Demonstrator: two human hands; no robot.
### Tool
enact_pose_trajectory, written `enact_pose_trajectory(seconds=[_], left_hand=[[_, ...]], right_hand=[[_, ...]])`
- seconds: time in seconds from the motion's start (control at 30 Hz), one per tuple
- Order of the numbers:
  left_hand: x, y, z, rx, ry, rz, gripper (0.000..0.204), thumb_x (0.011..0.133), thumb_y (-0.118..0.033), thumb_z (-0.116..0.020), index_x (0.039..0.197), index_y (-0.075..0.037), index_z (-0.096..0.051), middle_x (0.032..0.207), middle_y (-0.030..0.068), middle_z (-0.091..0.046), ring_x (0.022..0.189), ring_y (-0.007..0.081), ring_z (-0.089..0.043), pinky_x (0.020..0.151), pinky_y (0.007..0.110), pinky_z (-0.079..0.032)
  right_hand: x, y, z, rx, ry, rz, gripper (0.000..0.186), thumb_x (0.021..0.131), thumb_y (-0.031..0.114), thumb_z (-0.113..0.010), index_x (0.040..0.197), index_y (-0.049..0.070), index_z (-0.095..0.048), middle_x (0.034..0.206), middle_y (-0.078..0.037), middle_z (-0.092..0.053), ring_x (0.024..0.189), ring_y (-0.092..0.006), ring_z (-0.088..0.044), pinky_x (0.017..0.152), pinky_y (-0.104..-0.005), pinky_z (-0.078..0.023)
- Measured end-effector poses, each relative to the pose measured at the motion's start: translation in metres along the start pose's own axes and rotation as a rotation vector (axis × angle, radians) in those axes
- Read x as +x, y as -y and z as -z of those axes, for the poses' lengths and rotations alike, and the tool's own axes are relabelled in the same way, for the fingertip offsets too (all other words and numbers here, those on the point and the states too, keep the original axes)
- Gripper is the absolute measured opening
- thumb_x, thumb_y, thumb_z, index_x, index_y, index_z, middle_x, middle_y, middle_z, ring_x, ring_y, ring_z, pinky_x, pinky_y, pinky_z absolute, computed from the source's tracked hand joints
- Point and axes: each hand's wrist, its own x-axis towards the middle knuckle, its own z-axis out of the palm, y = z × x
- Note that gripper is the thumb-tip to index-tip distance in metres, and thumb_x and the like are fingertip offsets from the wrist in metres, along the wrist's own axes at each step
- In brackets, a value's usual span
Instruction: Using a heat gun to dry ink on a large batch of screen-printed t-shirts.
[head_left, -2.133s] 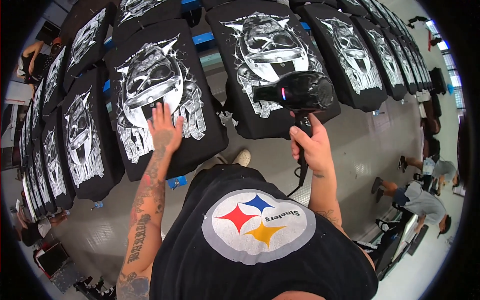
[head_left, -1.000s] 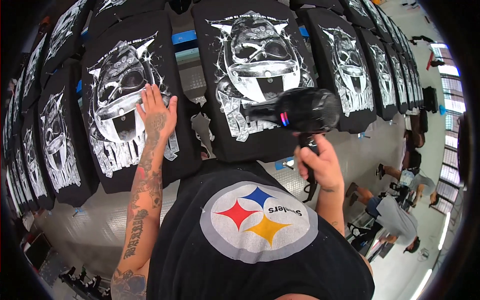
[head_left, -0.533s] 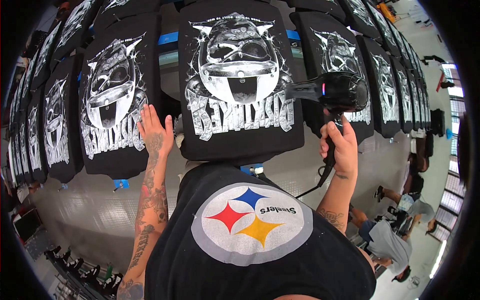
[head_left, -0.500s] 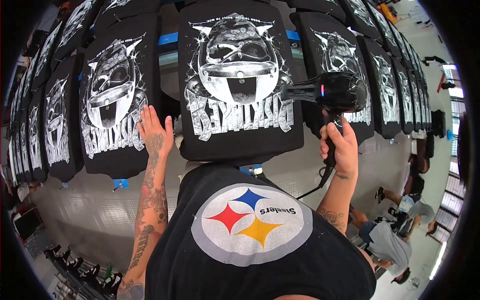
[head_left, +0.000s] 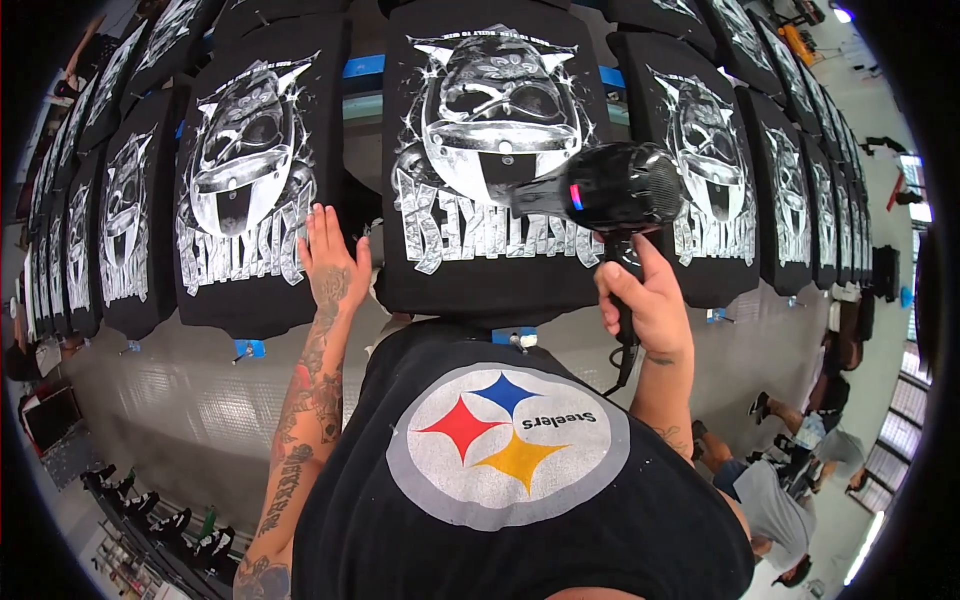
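A black hair dryer [head_left: 625, 188] is gripped by its handle in my right hand [head_left: 645, 297]. Its nozzle points left, over the lower print of the black T-shirt [head_left: 490, 285] stretched on the board in front of me. My left hand [head_left: 335, 262] lies flat with fingers extended at the lower right edge of the neighbouring printed T-shirt [head_left: 235, 308]; whether it touches the cloth, I cannot tell. Another black T-shirt [head_left: 720, 268] with the same white skull-and-helmet print sits to the right, partly behind the dryer.
Several more printed black shirts [head_left: 125, 225] on boards run in rows to both sides and behind. Blue clamp parts [head_left: 250, 348] show under the board ends. At the lower right, people [head_left: 785, 505] stand nearby. A dark rack [head_left: 150, 530] is at lower left.
The hair dryer in my right hand has moved left across the middle shirt. The shirts sit slightly further right in view, and my left hand has shifted right with them.
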Motion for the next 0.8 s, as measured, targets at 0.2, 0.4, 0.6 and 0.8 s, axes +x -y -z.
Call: enact_pose_trajectory(seconds=[0.2, 0.4, 0.6, 0.8], left_hand=[[-0.005, 0.01, 0.004, -0.094, 0.025, -0.076, 0.076, 0.097, -0.03, -0.062, 0.159, 0.002, -0.032, 0.166, 0.0184, -0.032, 0.155, 0.0333, -0.028, 0.126, 0.054, -0.016], [0.002, 0.03, 0.009, -0.168, 0.037, -0.053, 0.058, 0.108, -0.031, -0.046, 0.158, -0.002, -0.036, 0.165, 0.0159, -0.036, 0.153, 0.0332, -0.034, 0.125, 0.054, -0.019], [0.022, 0.041, 0.0, -0.056, -0.025, -0.073, 0.057, 0.107, -0.027, -0.047, 0.158, -0.002, -0.038, 0.165, 0.0148, -0.036, 0.154, 0.0326, -0.032, 0.124, 0.057, -0.019], [0.035, 0.018, -0.008, -0.106, -0.059, -0.123, 0.057, 0.104, -0.025, -0.05, 0.154, 0.001, -0.041, 0.161, 0.0189, -0.039, 0.153, 0.0346, -0.033, 0.124, 0.057, -0.02]], right_hand=[[0.026, 0.009, -0.066, -0.137, 0.169, -0.021, 0.06, 0.098, 0.019, -0.071, 0.15, 0.002, -0.045, 0.07, 0.003, -0.057, 0.055, -0.0056, -0.053, 0.048, -0.0229, -0.044], [0.035, 0.005, -0.104, -0.25, 0.353, -0.067, 0.063, 0.098, 0.023, -0.072, 0.148, -0.003, -0.045, 0.068, 0.002, -0.056, 0.055, -0.0048, -0.053, 0.048, -0.0226, -0.044], [0.009, 0.011, -0.077, -0.198, 0.187, -0.069, 0.06, 0.098, 0.021, -0.072, 0.147, -0.001, -0.046, 0.072, 0.001, -0.057, 0.055, -0.0057, -0.054, 0.049, -0.0232, -0.045], [-0.022, 0.005, -0.019, -0.082, -0.195, 0.005, 0.043, 0.1, 0.017, -0.068, 0.136, 0.003, -0.05, 0.077, -0.001, -0.058, 0.054, -0.0087, -0.054, 0.047, -0.0244, -0.045]])
